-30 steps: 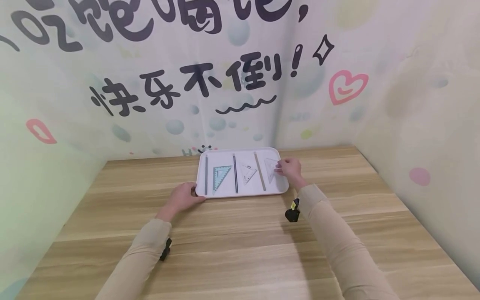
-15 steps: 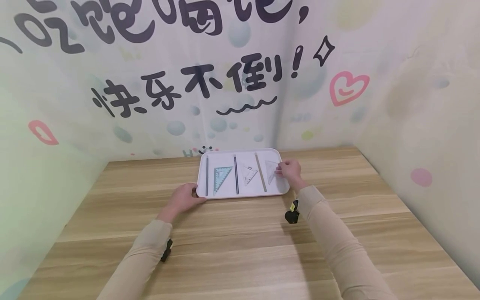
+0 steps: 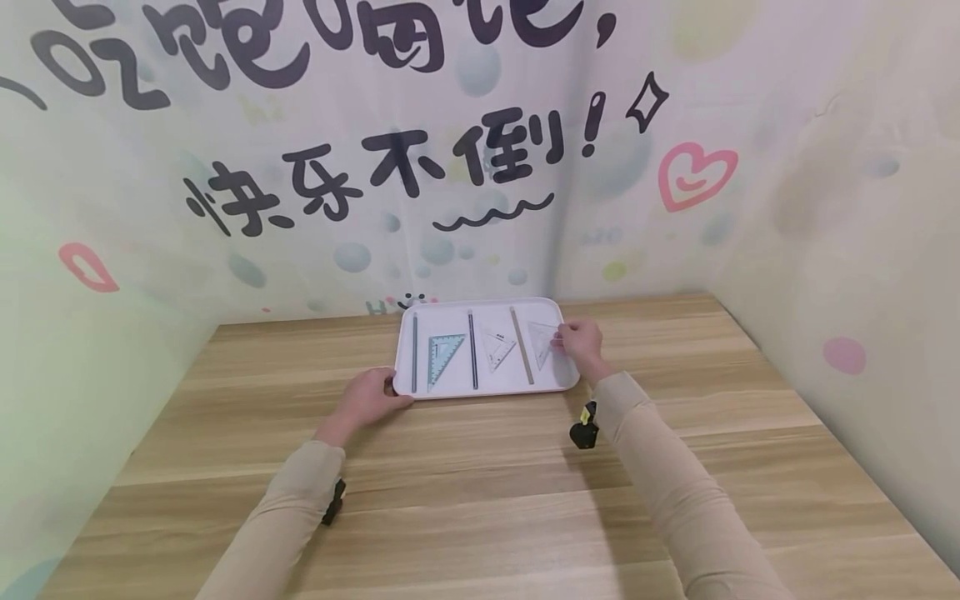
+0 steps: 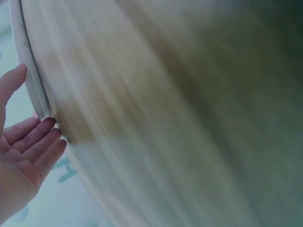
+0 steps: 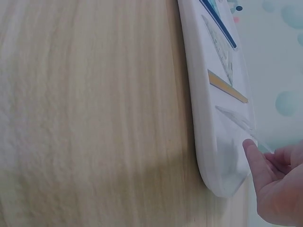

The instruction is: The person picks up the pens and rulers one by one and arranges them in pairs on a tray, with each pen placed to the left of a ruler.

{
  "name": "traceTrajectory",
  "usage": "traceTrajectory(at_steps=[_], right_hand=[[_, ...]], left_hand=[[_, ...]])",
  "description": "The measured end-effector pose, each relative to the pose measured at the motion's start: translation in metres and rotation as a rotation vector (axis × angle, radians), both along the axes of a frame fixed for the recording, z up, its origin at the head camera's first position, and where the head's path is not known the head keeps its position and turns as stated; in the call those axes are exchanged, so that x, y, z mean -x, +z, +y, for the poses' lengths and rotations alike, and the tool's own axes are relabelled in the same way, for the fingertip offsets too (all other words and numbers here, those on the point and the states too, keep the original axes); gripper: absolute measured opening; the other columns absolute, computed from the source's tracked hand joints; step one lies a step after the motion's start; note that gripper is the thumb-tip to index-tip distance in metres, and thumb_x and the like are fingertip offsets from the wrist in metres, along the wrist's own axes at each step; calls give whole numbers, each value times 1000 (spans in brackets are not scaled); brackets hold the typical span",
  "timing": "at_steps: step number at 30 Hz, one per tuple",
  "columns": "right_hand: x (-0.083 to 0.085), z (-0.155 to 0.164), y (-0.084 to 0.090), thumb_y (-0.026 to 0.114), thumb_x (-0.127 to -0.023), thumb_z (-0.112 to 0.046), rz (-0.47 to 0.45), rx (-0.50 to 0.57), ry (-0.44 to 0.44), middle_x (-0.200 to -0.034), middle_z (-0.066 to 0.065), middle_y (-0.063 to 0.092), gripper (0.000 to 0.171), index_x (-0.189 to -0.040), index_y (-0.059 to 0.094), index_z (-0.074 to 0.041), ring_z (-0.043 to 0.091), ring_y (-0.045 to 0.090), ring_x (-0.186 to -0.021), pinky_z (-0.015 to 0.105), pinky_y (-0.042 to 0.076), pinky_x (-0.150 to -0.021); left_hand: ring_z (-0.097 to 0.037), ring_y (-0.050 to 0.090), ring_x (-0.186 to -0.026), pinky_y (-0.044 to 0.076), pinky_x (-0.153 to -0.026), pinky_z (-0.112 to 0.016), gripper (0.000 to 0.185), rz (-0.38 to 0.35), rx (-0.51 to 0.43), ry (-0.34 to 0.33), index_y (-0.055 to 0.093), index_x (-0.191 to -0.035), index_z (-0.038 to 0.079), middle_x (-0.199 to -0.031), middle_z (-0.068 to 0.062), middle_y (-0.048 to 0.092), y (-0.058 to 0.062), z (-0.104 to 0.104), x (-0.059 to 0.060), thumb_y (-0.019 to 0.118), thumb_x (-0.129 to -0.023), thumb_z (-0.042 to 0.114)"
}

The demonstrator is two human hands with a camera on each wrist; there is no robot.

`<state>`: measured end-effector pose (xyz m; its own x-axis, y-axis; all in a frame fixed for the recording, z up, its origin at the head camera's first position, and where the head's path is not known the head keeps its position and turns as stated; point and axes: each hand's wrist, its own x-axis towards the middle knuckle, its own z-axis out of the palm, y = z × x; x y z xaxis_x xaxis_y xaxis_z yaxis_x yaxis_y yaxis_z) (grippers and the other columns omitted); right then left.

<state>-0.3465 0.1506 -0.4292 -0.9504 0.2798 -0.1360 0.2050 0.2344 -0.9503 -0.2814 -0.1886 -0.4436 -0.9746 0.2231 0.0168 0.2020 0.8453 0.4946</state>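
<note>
Almost no change over last second: white tray [image 3: 487,387] static on table [image 3: 480,483]. Left hand [image 3: 369,398] fingers straight against tray's near-left edge. Right hand [image 3: 581,340] pinches clear set square [image 3: 542,340] at tray's right end. Placement appears settled.

reached forward with both arms; left hand [image 3: 367,398] lay flat, fingers straight; right hand [image 3: 581,340] stretched out, fingertips [image 5: 249,147] pinching.

The head view looks forward and down from well back, with the white tray [image 3: 487,385] at frame centre on the tabletop [image 3: 480,500]. The left wrist view sits very close, rolled sideways, catching the tray's rim [image 4: 29,75] at upper left. The right wrist view, also close and rolled, shows the same tray [image 5: 208,142] at right.
</note>
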Motion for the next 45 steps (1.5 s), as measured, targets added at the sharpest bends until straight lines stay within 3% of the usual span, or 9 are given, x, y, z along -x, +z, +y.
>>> traceTrajectory(at_steps=[8,11,15,19,22,25,28,37,45], right_hand=[[-4,-3,-1,43,-88,-11,86,-336,-34,-100,22,63,30,-101,64,7,29,59,-90,35,46,-77],[-6,-4,1,43,-87,-12,123,-399,-46,-104,22,62,31,-101,64,6,32,57,-96,40,43,-84],[-10,-5,7,46,-87,-17,146,-440,-14,-114,24,57,36,-110,59,8,36,51,-109,43,38,-93],[-15,-8,12,50,-89,-27,147,-482,32,-104,27,57,43,-110,54,10,37,53,-97,45,39,-87],[-18,-10,14,53,-87,-34,149,-478,51,-114,28,50,57,-121,42,11,38,47,-105,46,35,-92],[-20,-11,15,52,-86,-41,143,-490,60,-140,28,26,78,-138,18,7,39,23,-130,49,19,-104],[-22,-10,17,50,-86,-46,137,-518,65,-147,25,7,88,-142,3,4,37,3,-135,52,6,-106],[-36,-7,25,50,-86,-48,130,-559,157,-147,26,-3,93,-141,-3,4,38,-4,-135,52,2,-106],[-52,-1,26,51,-85,-49,180,-649,236,-146,28,-2,93,-141,2,7,42,0,-134,52,8,-105]], left_hand=[[-15,42,-65,32,-57,-28,30,-1,1,-1,59,-86,5,-68,-3,48,-1,0,0,72,-76,29],[-15,42,-65,32,-57,-28,30,2,-1,1,59,-87,5,-68,-3,49,-2,0,1,72,-76,29],[-16,43,-66,33,-58,-28,30,3,-1,9,60,-89,5,-70,-2,51,-2,0,1,72,-76,29],[-16,43,-66,33,-58,-29,31,3,0,5,60,-89,4,-71,-3,51,-2,0,1,72,-76,29],[-16,43,-66,33,-58,-29,31,4,4,3,60,-89,4,-70,-3,51,-2,-1,1,72,-76,29],[-16,43,-66,33,-58,-28,31,1,10,6,60,-88,5,-70,-2,51,-3,-1,2,72,-76,30],[-16,43,-66,34,-58,-29,31,-3,10,8,60,-89,5,-71,-3,51,-3,-1,2,72,-76,30],[-16,43,-66,34,-59,-28,30,0,0,4,60,-89,4,-71,-3,51,-1,-2,0,71,-76,29],[-16,43,-65,34,-58,-28,30,-9,2,3,60,-89,4,-70,-3,51,-1,-1,0,71,-77,29]])
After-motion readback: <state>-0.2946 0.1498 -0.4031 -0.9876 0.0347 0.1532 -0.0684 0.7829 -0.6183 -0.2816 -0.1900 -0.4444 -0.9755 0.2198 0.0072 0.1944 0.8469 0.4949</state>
